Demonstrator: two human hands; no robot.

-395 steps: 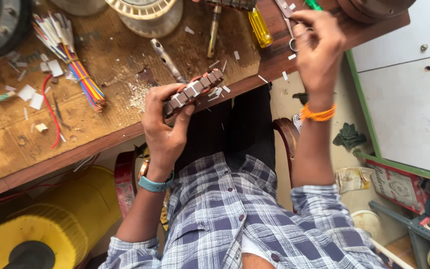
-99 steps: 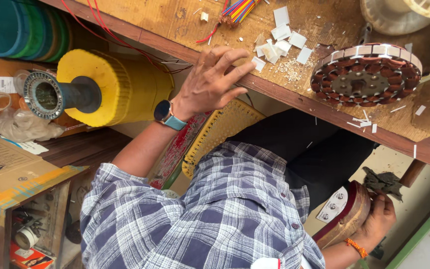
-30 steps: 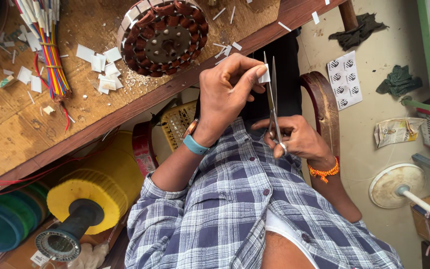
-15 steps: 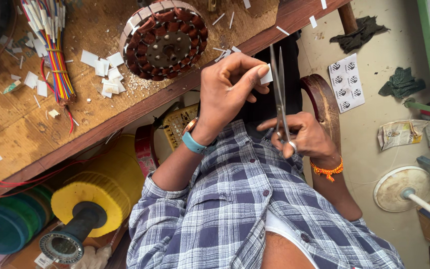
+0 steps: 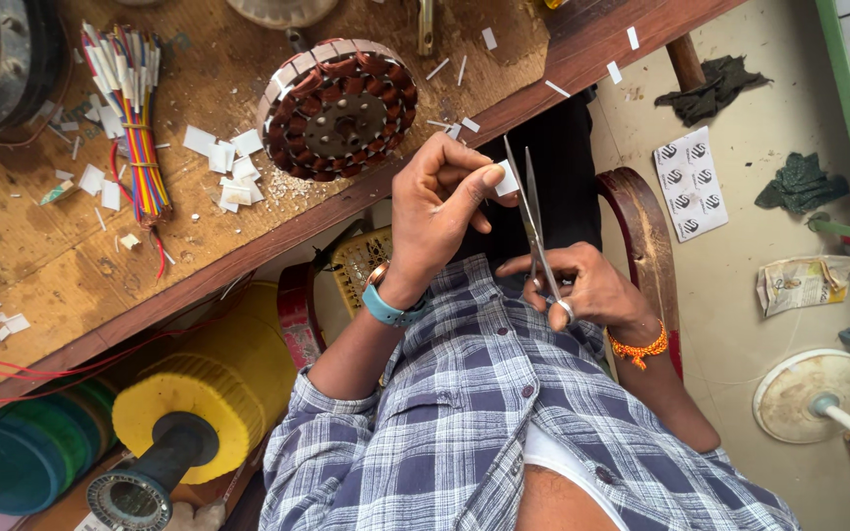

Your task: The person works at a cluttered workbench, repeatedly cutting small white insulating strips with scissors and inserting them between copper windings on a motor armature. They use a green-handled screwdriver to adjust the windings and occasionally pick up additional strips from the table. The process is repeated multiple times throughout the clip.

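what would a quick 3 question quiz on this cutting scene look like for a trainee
1. True or false: the scissors are in the right hand.
2. What does the left hand pinch? A) a coloured wire B) a small white paper piece C) a screwdriver
3. Fill in: the round wound motor stator lies on the wooden ____.

Key
1. True; the blades point up toward the paper piece.
2. B; it sits between thumb and fingers, at the blades.
3. Workbench; the stator lies between the scattered white paper bits and the bench edge, right of the coloured wire bundle.
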